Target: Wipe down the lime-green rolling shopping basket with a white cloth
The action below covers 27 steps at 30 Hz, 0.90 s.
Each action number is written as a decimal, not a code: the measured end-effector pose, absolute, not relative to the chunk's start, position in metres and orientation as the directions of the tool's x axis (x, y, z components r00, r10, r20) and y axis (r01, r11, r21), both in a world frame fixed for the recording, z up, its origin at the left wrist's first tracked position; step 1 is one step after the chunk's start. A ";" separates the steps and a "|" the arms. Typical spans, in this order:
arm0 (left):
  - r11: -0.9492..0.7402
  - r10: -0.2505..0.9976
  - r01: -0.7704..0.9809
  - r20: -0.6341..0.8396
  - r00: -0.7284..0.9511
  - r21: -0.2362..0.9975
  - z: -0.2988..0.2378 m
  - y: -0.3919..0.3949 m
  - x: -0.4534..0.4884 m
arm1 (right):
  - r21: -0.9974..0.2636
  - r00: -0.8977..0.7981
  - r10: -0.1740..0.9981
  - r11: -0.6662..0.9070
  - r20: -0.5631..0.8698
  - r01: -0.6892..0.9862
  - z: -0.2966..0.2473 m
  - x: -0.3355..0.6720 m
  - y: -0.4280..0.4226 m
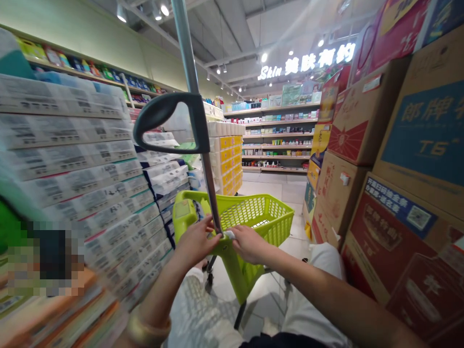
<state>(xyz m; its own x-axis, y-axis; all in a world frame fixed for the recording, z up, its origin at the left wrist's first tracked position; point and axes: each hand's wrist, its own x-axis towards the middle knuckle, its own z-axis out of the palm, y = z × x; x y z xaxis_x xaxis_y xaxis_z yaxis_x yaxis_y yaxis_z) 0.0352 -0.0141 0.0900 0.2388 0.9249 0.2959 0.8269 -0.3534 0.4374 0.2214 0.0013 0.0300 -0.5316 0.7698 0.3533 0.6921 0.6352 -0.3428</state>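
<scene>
In the lower middle of the frame both hands are meeting at the near rim of a green basket (268, 217), right where a metal pole (208, 179) is rising from it. The left hand (195, 241) is reaching in from the lower left, its fingers lying loosely curled against the foot of the pole; whether it is actually gripping is not clear. The right hand (248, 244) is coming in from the lower right and closing narrowly on a small white scrap (228, 235), pressing it against the rim just beside the pole. The two hands are almost touching, with the scrap between them.

The pole is running up through the centre to the top edge, carrying a grey handle (163, 113) that is looping out to the left in the upper middle. A gold bracelet (147, 331) is sitting on the left wrist at the bottom edge.

Stacked white packs (83, 159) are filling the left side. Brown and red cartons (380, 159) are piling up along the right. Shelves (279, 140) are standing in the far middle, under a lit sign (308, 60).
</scene>
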 end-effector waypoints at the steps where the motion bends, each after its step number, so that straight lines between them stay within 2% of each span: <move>1: -0.355 0.926 0.823 0.290 0.243 0.444 0.090 -0.014 0.034 | -0.372 -0.550 0.745 0.666 0.377 0.647 0.030 0.216 0.000; 3: -0.367 0.924 0.808 0.277 0.262 0.461 0.090 -0.015 0.032 | -0.388 -0.560 0.713 0.700 0.421 0.600 0.028 0.207 -0.003; 5: -0.355 0.928 0.823 0.272 0.254 0.443 0.089 -0.018 0.032 | -0.360 -0.534 0.719 0.690 0.446 0.628 0.023 0.204 -0.005; 10: -0.269 0.936 0.916 0.303 0.176 0.297 0.085 -0.028 0.042 | -0.317 -0.410 0.781 0.584 0.471 0.748 0.011 0.205 -0.012; 14: -0.181 0.948 0.963 0.296 0.117 0.199 0.082 -0.030 0.053 | -0.380 -0.384 0.807 0.561 0.449 0.735 0.010 0.202 -0.015; 18: -0.158 0.948 0.976 0.301 0.106 0.153 0.082 -0.028 0.058 | -0.455 -0.385 0.818 0.562 0.427 0.690 0.013 0.210 -0.013; 22: -0.145 0.958 0.979 0.268 0.103 0.143 0.084 -0.028 0.060 | -0.514 -0.251 0.765 0.600 0.593 0.614 0.024 0.226 -0.023; 24: -0.136 0.961 0.981 0.260 0.098 0.135 0.085 -0.029 0.061 | -0.496 -0.178 0.707 0.631 0.685 0.596 0.032 0.231 -0.034; 27: -0.144 0.958 0.982 0.264 0.107 0.124 0.086 -0.033 0.063 | -0.448 -0.167 0.658 0.654 0.734 0.610 0.044 0.232 -0.049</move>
